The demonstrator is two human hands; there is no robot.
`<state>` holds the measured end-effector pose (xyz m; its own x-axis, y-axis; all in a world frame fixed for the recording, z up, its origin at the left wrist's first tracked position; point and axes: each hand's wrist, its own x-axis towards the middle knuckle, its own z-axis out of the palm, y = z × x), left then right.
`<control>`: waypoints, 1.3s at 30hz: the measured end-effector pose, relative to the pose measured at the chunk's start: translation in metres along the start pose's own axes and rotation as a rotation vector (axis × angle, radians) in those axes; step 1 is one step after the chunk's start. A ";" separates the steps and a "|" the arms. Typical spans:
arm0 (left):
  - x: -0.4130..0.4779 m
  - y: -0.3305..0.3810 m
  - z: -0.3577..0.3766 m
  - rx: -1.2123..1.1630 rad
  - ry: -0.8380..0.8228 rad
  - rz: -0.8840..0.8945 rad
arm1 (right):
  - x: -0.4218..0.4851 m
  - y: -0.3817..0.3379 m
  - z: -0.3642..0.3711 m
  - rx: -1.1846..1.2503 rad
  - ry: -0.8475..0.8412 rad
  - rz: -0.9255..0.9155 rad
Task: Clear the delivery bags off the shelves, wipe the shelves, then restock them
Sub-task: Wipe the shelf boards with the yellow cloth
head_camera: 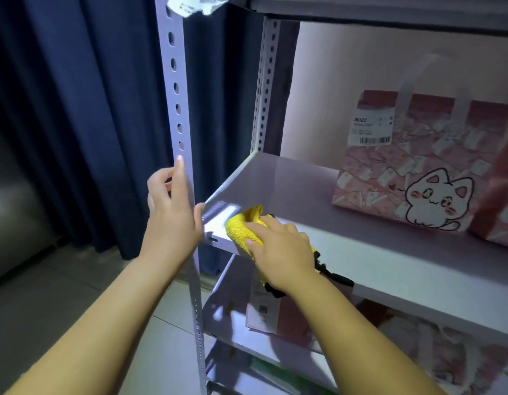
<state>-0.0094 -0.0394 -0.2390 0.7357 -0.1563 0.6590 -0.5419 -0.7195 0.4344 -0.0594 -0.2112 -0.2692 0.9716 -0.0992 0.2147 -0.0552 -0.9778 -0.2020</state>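
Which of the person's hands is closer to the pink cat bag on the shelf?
Right. The right hand, holding the yellow cloth on the front corner of the shelf, lies left of the pink cat bag; the left hand grips the upright post, farther left.

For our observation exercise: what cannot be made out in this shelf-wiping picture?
Head view:
White label on pink cat-print bag: print too small, blurred.
Red bag, right: cut off by frame edge.
Fluffy yellow cloth: partly covered by right hand.
Pink bags on lower shelf: mostly hidden behind white middle shelf.
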 end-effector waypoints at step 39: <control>0.005 -0.044 0.015 -0.154 -0.051 0.143 | 0.014 -0.045 0.011 -0.006 0.042 0.210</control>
<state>0.0242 -0.0186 -0.2644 0.6642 -0.2860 0.6907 -0.6950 -0.5766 0.4296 -0.0406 -0.1667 -0.2672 0.9281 -0.3085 0.2083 -0.2571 -0.9360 -0.2406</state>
